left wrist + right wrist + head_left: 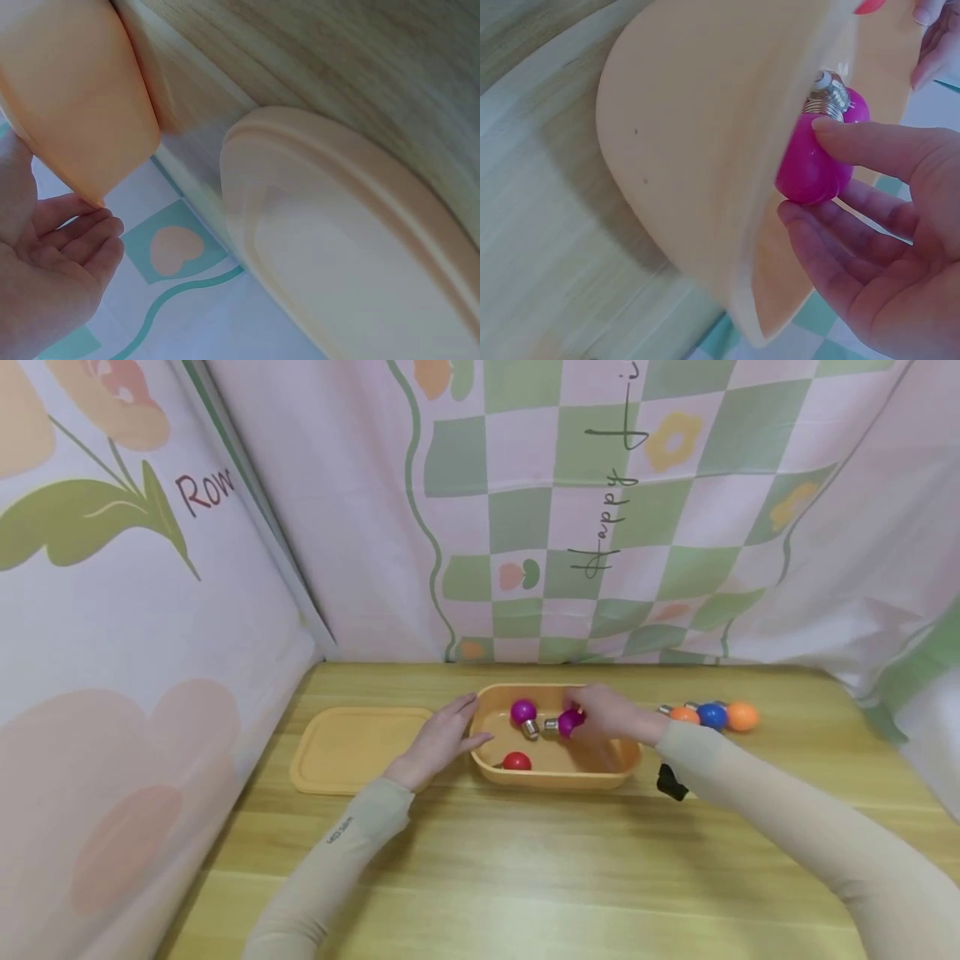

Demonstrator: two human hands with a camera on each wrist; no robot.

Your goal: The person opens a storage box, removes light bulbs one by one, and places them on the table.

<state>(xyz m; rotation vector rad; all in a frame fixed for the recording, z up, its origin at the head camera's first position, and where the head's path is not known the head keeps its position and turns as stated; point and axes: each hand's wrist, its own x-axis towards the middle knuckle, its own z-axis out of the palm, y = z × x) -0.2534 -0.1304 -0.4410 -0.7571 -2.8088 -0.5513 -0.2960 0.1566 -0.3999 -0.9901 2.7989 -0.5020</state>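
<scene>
A purple light bulb [810, 161] with a silver screw base is pinched between the thumb and fingers of my right hand [606, 712], inside a yellow plastic box [555, 781]. A second purple bulb [523, 712] lies in the box to the left, and a red bulb [517, 762] sits by its near wall. At the box's left end, my left hand [442, 731] holds the rim. Its thumb reaches over the inside, while its fingertips [109, 225] meet the rim corner in the left wrist view.
Left of the box lies a flat yellow lid [352, 747], partly behind my left hand. Orange bulbs [742, 717] and a blue bulb [712, 717] lie on the wooden table [525, 868] at the right. A small black object [671, 782] is near my right sleeve. Patterned curtains [517, 518] rise behind.
</scene>
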